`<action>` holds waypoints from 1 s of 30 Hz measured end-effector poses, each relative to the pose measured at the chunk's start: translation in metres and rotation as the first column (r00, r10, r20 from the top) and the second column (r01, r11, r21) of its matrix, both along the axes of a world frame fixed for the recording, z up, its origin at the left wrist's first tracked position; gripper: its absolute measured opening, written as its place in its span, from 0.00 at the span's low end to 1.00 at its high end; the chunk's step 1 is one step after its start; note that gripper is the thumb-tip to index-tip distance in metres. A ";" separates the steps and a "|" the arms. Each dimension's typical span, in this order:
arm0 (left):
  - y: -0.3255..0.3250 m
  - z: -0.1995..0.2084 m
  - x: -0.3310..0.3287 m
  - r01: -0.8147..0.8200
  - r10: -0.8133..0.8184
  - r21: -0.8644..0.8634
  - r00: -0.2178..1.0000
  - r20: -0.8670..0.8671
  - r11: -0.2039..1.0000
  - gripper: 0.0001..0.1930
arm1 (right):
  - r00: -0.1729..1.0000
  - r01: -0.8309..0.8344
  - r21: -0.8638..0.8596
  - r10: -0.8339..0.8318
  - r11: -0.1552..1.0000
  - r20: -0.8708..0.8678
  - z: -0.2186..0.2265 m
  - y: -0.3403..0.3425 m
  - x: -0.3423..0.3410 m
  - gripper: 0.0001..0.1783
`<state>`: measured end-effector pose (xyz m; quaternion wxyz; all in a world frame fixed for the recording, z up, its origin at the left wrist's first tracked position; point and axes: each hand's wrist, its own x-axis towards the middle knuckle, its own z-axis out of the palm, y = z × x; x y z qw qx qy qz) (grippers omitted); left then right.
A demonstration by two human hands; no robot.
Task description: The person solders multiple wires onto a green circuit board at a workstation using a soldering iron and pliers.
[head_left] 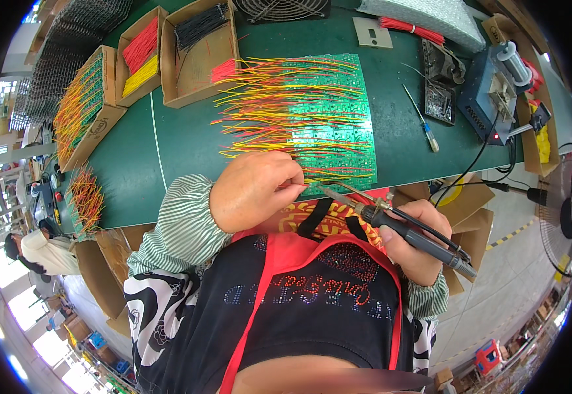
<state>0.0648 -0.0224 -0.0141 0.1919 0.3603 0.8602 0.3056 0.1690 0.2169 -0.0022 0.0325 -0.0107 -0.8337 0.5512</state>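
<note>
A green circuit board panel (335, 138) lies on the bench in front of me. Rows of red and yellow wires (259, 111) run across it and stick out past its left side. At the panel's near edge, my left hand (256, 187) has thumb and forefinger pinched together; whatever is between them is too small to make out. My right hand (420, 253) grips a soldering iron (407, 231) with a dark handle and a black cable. The iron's tip points left, toward the left fingertips, close to the board's near edge.
Cardboard boxes of cut wires (138, 92) line the back left. To the right lie a blue-handled screwdriver (427, 125), a black tray (440, 102) and a blue soldering station (486, 98) with a solder spool. Another bundle of wires (87, 197) lies far left.
</note>
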 end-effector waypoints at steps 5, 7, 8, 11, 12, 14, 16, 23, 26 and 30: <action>0.002 0.002 0.002 -0.023 0.022 -0.017 1.000 -0.013 1.000 0.05 | 0.999 0.046 -0.032 -0.045 0.998 0.021 -0.002 0.005 0.008 0.11; 0.000 0.006 0.003 -0.006 0.005 -0.016 0.997 -0.078 1.000 0.05 | 0.997 0.062 -0.030 -0.060 0.998 0.048 0.000 0.006 0.011 0.11; -0.001 0.009 0.003 0.011 -0.013 -0.016 0.990 -0.141 1.000 0.04 | 0.997 0.065 -0.030 -0.063 0.997 0.047 0.000 0.007 0.012 0.11; 0.002 0.023 0.004 -0.051 0.045 -0.018 0.970 -0.240 0.999 0.05 | 0.996 0.074 -0.026 -0.073 0.997 0.046 0.002 0.008 0.015 0.11; 0.005 0.022 0.005 -0.048 0.043 -0.019 0.970 -0.241 0.999 0.05 | 0.994 0.099 -0.043 -0.097 0.994 0.055 0.002 0.008 0.016 0.11; 0.015 0.015 0.008 0.017 -0.011 0.026 0.979 -0.205 1.000 0.05 | 0.992 0.111 -0.060 -0.108 0.992 0.061 0.004 0.007 0.015 0.11; 0.017 0.004 0.009 0.032 -0.028 0.018 0.979 -0.203 0.999 0.04 | 0.991 0.121 -0.084 -0.116 0.989 0.065 0.004 0.008 0.015 0.10; 0.023 0.000 0.006 0.020 -0.016 0.022 0.987 -0.162 1.000 0.04 | 0.991 0.125 -0.066 -0.122 0.990 0.051 -0.001 0.009 0.014 0.10; 0.023 0.001 0.005 0.028 -0.027 0.000 0.987 -0.159 1.000 0.05 | 0.988 0.125 -0.110 -0.114 0.986 0.102 -0.002 0.009 0.012 0.10; 0.024 0.000 0.003 0.035 -0.037 -0.018 0.989 -0.145 0.999 0.05 | 0.994 0.099 -0.070 -0.095 0.993 0.062 -0.003 0.010 0.011 0.10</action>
